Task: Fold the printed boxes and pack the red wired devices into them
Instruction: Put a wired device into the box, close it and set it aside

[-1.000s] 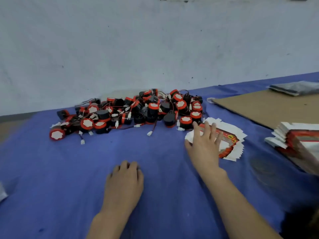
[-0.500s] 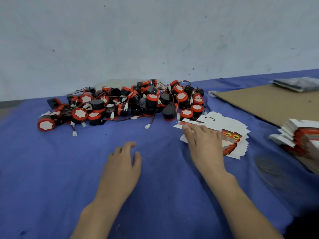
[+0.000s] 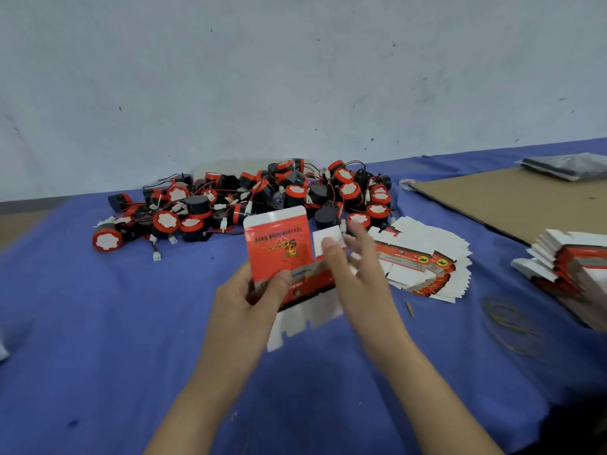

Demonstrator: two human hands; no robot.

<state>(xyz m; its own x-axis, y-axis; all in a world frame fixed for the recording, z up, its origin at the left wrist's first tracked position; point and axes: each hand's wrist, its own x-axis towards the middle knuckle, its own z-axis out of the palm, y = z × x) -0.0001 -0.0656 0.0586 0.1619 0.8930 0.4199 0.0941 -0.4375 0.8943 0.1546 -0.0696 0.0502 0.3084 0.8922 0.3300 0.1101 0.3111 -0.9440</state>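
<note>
one printed box (image 3: 279, 254) held by two hands, left hand (image 3: 244, 298) and right hand (image 3: 356, 274).

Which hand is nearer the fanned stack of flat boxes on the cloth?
Right. The right hand is at the fanned stack's near-left edge; the left hand is farther left, gripping the box blank.
</note>
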